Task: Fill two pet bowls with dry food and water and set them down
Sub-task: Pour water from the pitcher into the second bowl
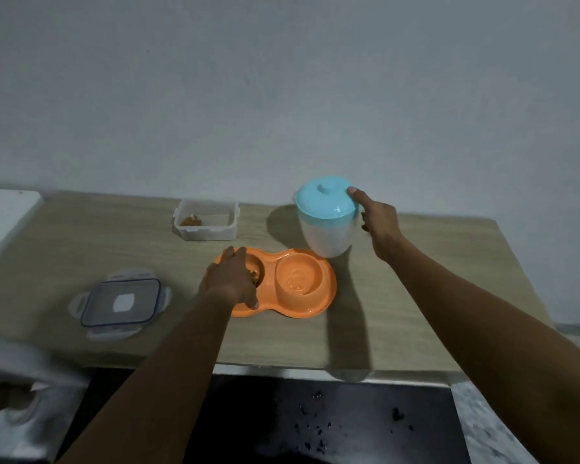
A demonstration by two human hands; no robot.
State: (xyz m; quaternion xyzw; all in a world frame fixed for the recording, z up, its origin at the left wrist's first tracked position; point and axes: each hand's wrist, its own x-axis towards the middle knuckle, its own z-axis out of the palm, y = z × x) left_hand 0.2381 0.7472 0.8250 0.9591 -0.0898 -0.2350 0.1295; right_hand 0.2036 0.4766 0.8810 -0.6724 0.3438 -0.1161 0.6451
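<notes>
My left hand [231,279] lies over the left well of the orange double bowl [302,308], fingers curled over its far rim and thumb pressed on the near flange, so I have that end gripped. The bowl stands on the table [416,296] with dry food [254,275] in the left well and water [297,279] in the right. Behind the bowl's right end, just beside it, stands the jug [329,236]. My right hand [379,222] holds it, thumb up on the teal lid [327,199] and fingers wrapped round its side, where they are hidden. The bowl looks like thin, stiff plastic, light in itself, but I judge the water will make the right end heavier and quick to slop. I would take it by both ends of the flange and keep it level. Beyond the bowl's left end sits the food box [208,222], and off to the left lies its clear lid [121,304].
</notes>
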